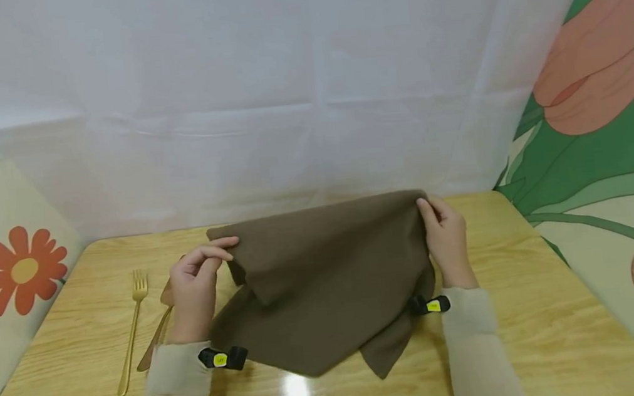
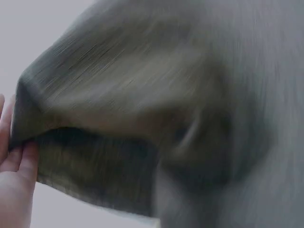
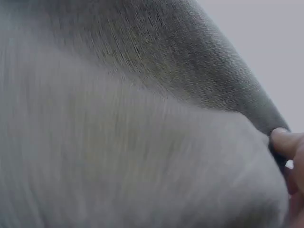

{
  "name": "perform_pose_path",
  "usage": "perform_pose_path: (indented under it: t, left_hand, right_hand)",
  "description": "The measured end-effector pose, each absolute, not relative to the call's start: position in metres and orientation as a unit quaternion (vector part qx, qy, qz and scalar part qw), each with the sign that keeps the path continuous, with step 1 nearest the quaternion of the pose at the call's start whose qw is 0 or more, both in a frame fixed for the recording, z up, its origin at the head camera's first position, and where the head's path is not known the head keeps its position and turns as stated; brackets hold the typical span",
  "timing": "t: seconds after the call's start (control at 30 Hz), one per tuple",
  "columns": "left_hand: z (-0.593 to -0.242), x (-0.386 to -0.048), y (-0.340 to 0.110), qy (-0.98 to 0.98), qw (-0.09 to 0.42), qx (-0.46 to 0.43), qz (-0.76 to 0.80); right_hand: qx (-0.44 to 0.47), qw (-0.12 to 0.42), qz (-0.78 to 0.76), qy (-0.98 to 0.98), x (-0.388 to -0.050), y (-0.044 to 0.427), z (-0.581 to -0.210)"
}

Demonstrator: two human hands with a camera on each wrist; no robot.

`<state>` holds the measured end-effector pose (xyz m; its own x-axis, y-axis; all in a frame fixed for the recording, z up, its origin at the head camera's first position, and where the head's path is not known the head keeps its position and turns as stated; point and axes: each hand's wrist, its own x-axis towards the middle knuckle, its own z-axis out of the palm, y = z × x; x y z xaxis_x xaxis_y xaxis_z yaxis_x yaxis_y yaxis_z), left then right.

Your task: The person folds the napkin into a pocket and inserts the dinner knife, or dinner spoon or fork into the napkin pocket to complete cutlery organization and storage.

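Note:
A dark brown cloth [image 1: 323,273] hangs between both hands above the table, its upper edge fairly straight and its lower part draped in folds with pointed corners. The left hand [image 1: 197,287] pinches its upper left corner between thumb and fingers. At the upper right corner, the right hand [image 1: 447,237] pinches the cloth, thumb in front. In the left wrist view the cloth [image 2: 123,85] is blurred, with the left hand [image 2: 16,175] at its edge. The right wrist view shows the cloth [image 3: 142,133] filling most of the picture and the right hand [image 3: 292,161] gripping its edge.
A gold fork [image 1: 131,334] lies on the wooden table [image 1: 549,328] at the left. Beside it, partly behind the left hand and forearm, lie other utensils [image 1: 154,344]. A white sheet [image 1: 286,100] hangs behind the table, with flower-patterned hangings [image 1: 602,160] at both sides.

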<state>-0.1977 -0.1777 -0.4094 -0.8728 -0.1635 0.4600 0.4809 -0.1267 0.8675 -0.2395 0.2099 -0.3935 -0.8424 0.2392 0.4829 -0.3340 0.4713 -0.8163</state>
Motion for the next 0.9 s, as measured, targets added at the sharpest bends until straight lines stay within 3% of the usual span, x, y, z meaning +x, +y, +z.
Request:
perform_pose_path:
  t: [0.07, 0.13, 0.23, 0.33, 0.4, 0.47, 0.6, 0.73, 0.9]
  left_hand:
    - [-0.407, -0.197, -0.179, -0.693, 0.231, -0.125, -0.672]
    - [-0.407, -0.198, -0.180, -0.756, 0.213, -0.111, -0.608]
    - [-0.412, -0.202, -0.180, -0.815, 0.147, -0.085, -0.554]
    - [-0.419, -0.206, -0.178, -0.801, 0.051, -0.044, -0.595]
    - [-0.424, -0.207, -0.176, -0.766, -0.003, -0.016, -0.643]
    - [-0.428, -0.207, -0.174, -0.737, -0.047, 0.006, -0.675]
    - [-0.435, -0.207, -0.170, -0.738, -0.109, -0.002, -0.666]
    - [-0.438, -0.206, -0.166, -0.744, -0.150, 0.001, -0.651]
    - [-0.437, -0.206, -0.165, -0.764, -0.181, -0.014, -0.619]
  right_hand:
    - [0.035, 0.279, 0.511, -0.812, -0.240, 0.217, -0.391]
    - [0.041, 0.228, 0.497, -0.836, -0.239, 0.226, -0.390]
    - [0.062, 0.084, 0.458, -0.883, -0.238, 0.239, -0.393]
    - [0.087, -0.067, 0.450, -0.886, -0.238, 0.246, -0.400]
    - [0.085, -0.132, 0.472, -0.868, -0.239, 0.244, -0.406]
    - [0.074, -0.156, 0.482, -0.859, -0.242, 0.238, -0.412]
    - [0.030, -0.142, 0.467, -0.872, -0.248, 0.225, -0.421]
    - [-0.027, -0.166, 0.515, -0.840, -0.250, 0.216, -0.427]
    - [-0.037, -0.220, 0.592, -0.775, -0.249, 0.213, -0.432]
